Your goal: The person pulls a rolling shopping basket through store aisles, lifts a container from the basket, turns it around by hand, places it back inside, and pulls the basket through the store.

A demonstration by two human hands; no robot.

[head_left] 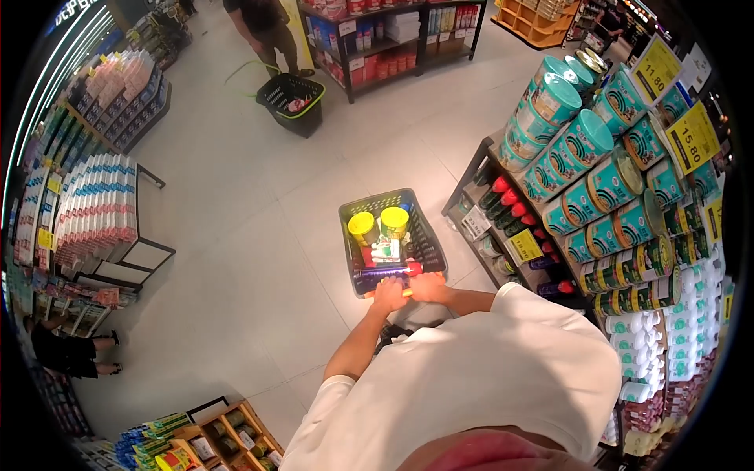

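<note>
In front of me stands a dark shopping basket (430, 235) on the floor. Its yellow-orange handle (407, 293) runs across the near end. My left hand (389, 293) is closed around the handle's left part, and my right hand (429, 287) grips it just to the right. Inside the basket are two yellow-lidded tubs (363, 227), a white-and-green pack (386, 250) and a purple bottle with a red cap (383, 273). The bottle lies crosswise close to my hands. What lies beneath these goods is hidden.
To the right, a shelf stacks teal canisters (577, 145) with yellow price signs (694, 140). A person (267, 35) stands ahead beside another black basket (292, 102). Packaged goods (98, 208) fill a left display; a wooden shelf (236, 432) is at lower left.
</note>
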